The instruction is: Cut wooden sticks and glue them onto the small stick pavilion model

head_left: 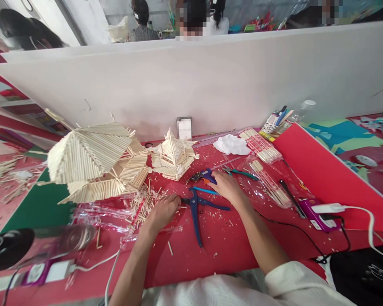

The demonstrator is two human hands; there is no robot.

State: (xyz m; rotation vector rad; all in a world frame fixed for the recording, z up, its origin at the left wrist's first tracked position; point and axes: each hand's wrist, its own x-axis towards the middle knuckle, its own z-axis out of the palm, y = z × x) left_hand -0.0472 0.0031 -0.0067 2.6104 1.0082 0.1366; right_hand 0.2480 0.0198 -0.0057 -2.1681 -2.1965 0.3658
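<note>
Glue gun [205, 174] sits in my right fingers [217, 182]; I'd aim its tip clear of my left fingers [174, 201], whose grip I can't tell.

Cutter [195, 212] on the table [230, 253], glue gun [207, 174] behind it, stick models [91, 146] left, stick packets [261, 146] right.

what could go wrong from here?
- Right hand is at the glue gun; if it's hot, a slip might burn fingers.
- Left hand sits right by the cutter; it could get nicked or pinched.
- Black cord runs loose near the right forearm and might snag.
</note>
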